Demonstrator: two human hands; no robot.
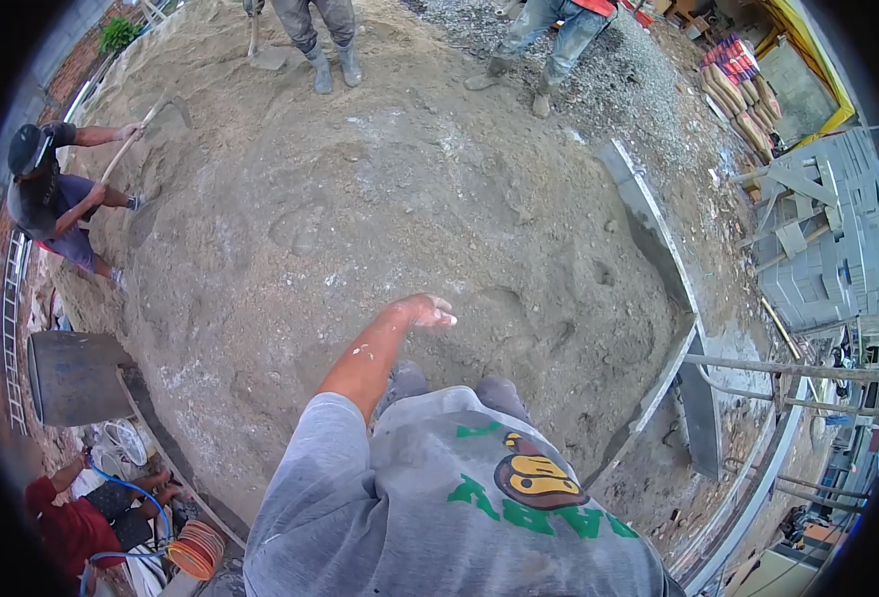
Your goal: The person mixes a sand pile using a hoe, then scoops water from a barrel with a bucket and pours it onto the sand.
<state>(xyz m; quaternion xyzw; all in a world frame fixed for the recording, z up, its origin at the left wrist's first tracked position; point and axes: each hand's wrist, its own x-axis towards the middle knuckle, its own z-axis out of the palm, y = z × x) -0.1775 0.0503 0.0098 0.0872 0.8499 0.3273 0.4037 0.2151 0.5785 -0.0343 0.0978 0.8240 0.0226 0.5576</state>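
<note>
My left hand (430,310) reaches out in front of my body over a wide mound of grey-brown sand (360,229). White dust or paste coats its fingers, which look loosely bent and a little apart, and I see nothing held in them. White splashes also mark the forearm. My right hand is out of view. Below the arm, my grey T-shirt (439,507) with a printed design hides part of my legs.
A person at left works a long-handled tool (126,149) in the sand; two others stand at the far side, one by a shovel (267,58). Boards (654,219) edge the right. A drum (79,378), a seated person, an orange bucket (196,549) and stacked grey blocks (818,269) surround the mound.
</note>
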